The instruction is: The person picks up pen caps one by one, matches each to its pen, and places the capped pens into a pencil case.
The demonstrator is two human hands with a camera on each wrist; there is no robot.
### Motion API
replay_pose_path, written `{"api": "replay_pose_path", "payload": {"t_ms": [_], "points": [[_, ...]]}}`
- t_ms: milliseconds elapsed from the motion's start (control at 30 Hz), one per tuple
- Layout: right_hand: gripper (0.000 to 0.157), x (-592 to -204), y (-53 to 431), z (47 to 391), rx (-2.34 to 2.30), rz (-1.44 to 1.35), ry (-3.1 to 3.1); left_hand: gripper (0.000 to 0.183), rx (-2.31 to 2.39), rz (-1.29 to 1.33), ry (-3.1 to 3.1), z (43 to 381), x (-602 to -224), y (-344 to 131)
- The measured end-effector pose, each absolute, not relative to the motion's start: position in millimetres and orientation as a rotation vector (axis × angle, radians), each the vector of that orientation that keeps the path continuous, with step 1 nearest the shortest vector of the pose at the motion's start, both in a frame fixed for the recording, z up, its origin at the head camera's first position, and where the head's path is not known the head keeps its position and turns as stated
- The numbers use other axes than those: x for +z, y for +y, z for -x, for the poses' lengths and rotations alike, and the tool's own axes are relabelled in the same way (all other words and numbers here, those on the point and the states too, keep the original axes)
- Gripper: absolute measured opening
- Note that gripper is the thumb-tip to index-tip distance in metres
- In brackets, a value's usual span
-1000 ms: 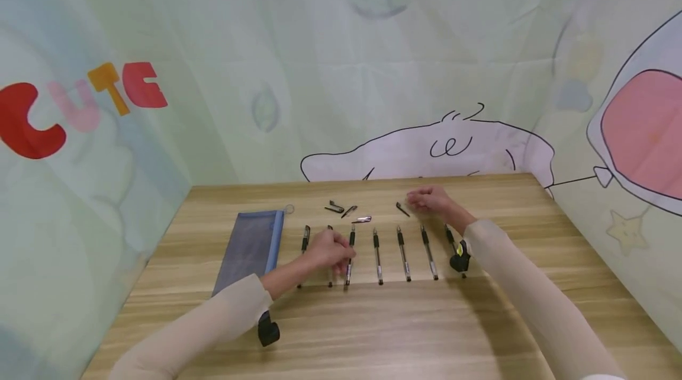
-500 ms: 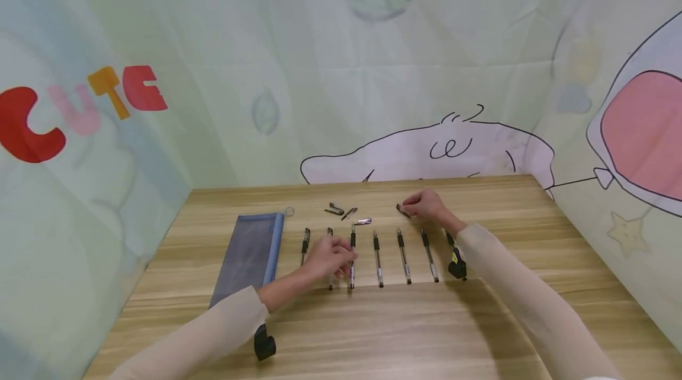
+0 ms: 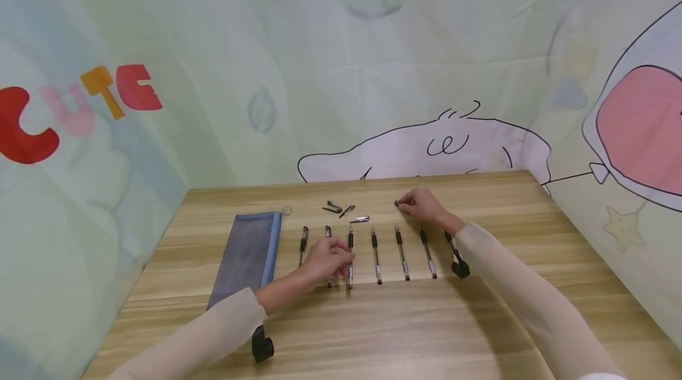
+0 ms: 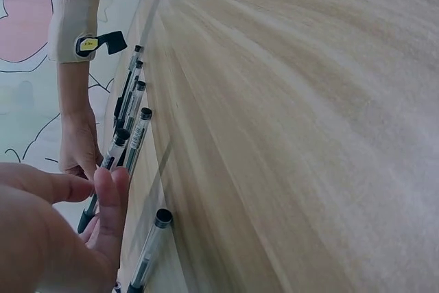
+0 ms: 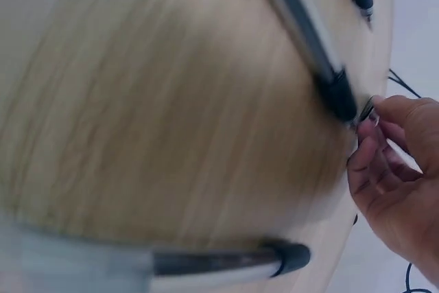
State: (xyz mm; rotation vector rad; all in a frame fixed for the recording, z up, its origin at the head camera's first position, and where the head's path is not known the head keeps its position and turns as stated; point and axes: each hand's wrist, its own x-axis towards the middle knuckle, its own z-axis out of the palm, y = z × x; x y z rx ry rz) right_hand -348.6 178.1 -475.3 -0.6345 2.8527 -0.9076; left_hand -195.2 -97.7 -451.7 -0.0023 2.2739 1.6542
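In the head view my left hand [image 3: 326, 258] pinches an uncapped gel pen [image 3: 350, 239], third from the left in a row of several pens. The left wrist view shows that pen [image 4: 118, 141] between thumb and fingers, its black end tilted up. Further back, my right hand [image 3: 423, 205] pinches a small black pen cap [image 3: 396, 203] by thumb and fingertips. The right wrist view has this cap [image 5: 368, 109] partly covered by the fingers. Two pens at the row's left end wear caps, including the leftmost pen [image 3: 303, 239].
A blue mesh zip pouch [image 3: 245, 255] lies left of the pens. Loose caps, one a clear-sided cap [image 3: 360, 219], lie behind the row. Uncapped pens, such as one gel pen [image 3: 402, 253], extend to the right, the last partly behind my right wrist. A printed curtain encloses the wooden table [image 3: 373, 332].
My right hand has moved slightly left to the lone cap at the back and taken it between its fingertips. My left hand stays at the third pen.
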Motion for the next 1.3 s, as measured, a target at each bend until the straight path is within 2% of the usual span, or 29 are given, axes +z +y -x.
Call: {"api": "replay_pose_path", "payload": {"t_ms": [233,367,533,867,1100,1300], "points": [[0.02,-471.9,173.3,347.9,-0.965,0.518,2.857,0.021,1.645,0.022,2.28,196.7,-452.7,-97.9],[0.026,-465.6,171.3,346.1,-1.107,0.412,2.788,0.023,1.649,0.007,2.273,197.1,-453.4,-97.7],[0.039,-454.3,164.7,341.6,-1.375,0.331,2.516,0.025,1.669,-0.018,2.239,196.3,-452.7,-96.4],[0.043,-437.8,122.2,319.9,-1.613,0.213,2.058,0.04,1.714,0.014,2.189,193.6,-447.2,-97.8],[0.027,-436.0,104.3,305.4,-1.676,0.162,1.925,0.038,1.724,-0.008,2.145,192.8,-448.7,-96.0],[0.023,-440.4,99.1,300.0,-1.643,0.23,1.927,0.037,1.726,-0.02,2.147,190.9,-450.3,-95.8]]}}
